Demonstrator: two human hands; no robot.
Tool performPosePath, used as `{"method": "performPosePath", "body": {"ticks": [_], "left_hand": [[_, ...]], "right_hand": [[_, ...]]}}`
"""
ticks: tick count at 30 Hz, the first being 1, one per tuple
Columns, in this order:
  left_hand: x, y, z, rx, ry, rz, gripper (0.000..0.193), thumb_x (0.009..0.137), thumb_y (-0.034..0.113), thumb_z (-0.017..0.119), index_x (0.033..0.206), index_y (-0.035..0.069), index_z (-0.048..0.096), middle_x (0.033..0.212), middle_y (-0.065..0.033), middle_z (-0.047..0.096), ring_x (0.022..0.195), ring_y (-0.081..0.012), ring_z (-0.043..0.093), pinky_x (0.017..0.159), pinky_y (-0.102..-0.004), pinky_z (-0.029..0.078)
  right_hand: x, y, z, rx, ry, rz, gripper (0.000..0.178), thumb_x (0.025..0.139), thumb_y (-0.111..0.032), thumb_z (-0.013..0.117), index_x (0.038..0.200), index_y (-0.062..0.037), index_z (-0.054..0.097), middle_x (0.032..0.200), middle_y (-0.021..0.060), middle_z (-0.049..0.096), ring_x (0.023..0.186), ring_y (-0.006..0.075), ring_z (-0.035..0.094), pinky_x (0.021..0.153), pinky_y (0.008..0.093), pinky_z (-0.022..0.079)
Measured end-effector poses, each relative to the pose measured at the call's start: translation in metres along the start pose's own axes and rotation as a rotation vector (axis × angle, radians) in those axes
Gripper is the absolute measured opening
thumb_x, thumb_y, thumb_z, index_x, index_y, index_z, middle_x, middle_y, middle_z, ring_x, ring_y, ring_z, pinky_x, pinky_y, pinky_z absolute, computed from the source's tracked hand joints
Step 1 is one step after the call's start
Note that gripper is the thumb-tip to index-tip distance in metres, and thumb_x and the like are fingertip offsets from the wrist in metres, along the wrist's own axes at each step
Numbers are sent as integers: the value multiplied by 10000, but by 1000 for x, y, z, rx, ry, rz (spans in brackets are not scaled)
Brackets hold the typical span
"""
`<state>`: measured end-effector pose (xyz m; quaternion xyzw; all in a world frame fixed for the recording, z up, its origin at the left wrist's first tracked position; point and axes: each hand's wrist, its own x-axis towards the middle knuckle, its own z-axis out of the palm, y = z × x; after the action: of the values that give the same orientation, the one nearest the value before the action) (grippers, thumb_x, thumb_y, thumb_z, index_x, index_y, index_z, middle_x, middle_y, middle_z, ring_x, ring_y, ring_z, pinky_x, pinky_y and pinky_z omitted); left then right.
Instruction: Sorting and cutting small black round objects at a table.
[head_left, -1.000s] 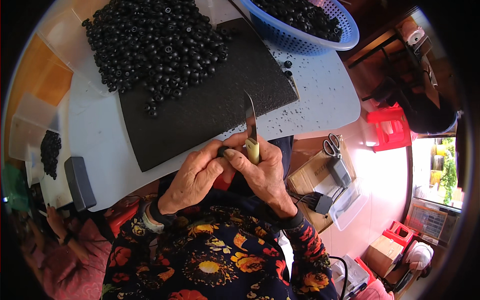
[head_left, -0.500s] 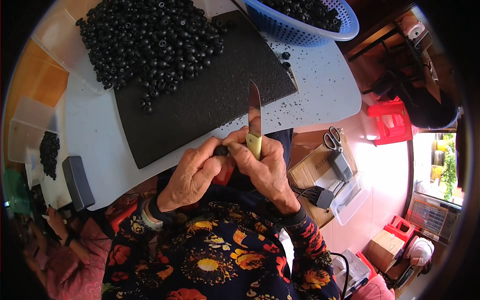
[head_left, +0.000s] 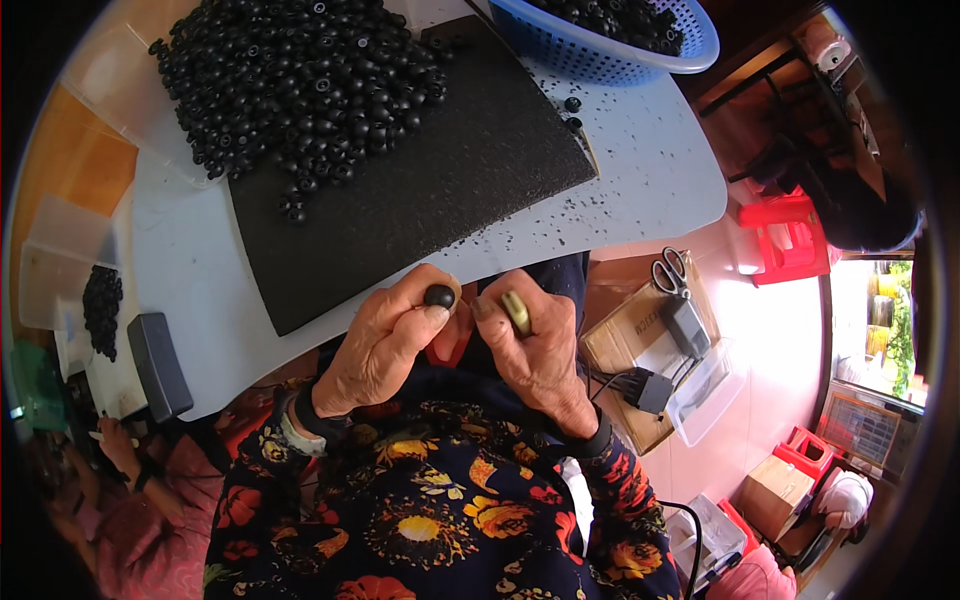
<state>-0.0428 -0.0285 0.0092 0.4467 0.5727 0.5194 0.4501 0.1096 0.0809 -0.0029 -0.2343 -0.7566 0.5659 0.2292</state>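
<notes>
Between the thumb and finger of my left hand [head_left: 375, 345] is a small round black part [head_left: 439, 296], its smooth domed side showing. My right hand [head_left: 535, 345], just beside it and apart from it, is closed around a knife [head_left: 517, 312] with a pale yellow-green handle. The blade cannot be seen from here. Both hands are in front of the table's near edge. On the table lies a black mat [head_left: 400, 220], and a large heap of similar black parts [head_left: 300, 90] covers its far left portion.
A blue perforated basket [head_left: 600, 60] with more black parts stands at the far right of the white table [head_left: 650, 190], where black scraps lie scattered. Clear plastic bins and a dark box [head_left: 160, 365] are at left. Scissors [head_left: 672, 272] rest on a cardboard box at right. Another person sits lower left.
My right hand has drawn slightly apart from the left and turned the knife, so the upright blade no longer shows. My left hand keeps the black part, now more exposed.
</notes>
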Motion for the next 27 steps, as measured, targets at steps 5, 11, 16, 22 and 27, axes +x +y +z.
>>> {"method": "performPosePath", "body": {"ticks": [5,11,16,22,27], "left_hand": [[0,-3,6,-87,-10,8,215,967,234,417,960,40,509,654,8,475,589,-71,423,564,-245,372],[0,-1,5,-45,-9,-50,290,973,325,430,935,46,502,625,24,456,586,-55,419,543,-234,347],[0,0,4,-44,-22,-58,318,970,355,435,915,50,505,620,25,453,580,-53,422,534,-231,338],[1,1,5,-53,-22,-62,301,972,338,434,895,57,508,614,28,453,570,-49,416,528,-228,330],[1,1,4,-62,-32,-108,287,967,319,437,875,59,516,608,31,452,560,-46,401,524,-228,322]], "right_hand": [[3,-4,-8,-177,-49,-142,178,789,-91,691,851,-33,535,769,123,639,637,299,637,556,333,493],[1,4,-6,-257,-76,-191,208,774,-120,708,846,-36,532,802,121,651,652,321,634,549,364,492],[2,3,-6,-287,-86,-200,210,777,-126,709,851,-38,533,799,118,652,652,321,635,548,365,494],[2,4,-7,-265,-88,-198,213,778,-135,710,849,-40,534,796,117,652,655,319,637,546,364,495],[1,6,-7,-279,-98,-196,210,782,-138,705,854,-43,532,795,116,650,658,318,637,547,364,494]]}}
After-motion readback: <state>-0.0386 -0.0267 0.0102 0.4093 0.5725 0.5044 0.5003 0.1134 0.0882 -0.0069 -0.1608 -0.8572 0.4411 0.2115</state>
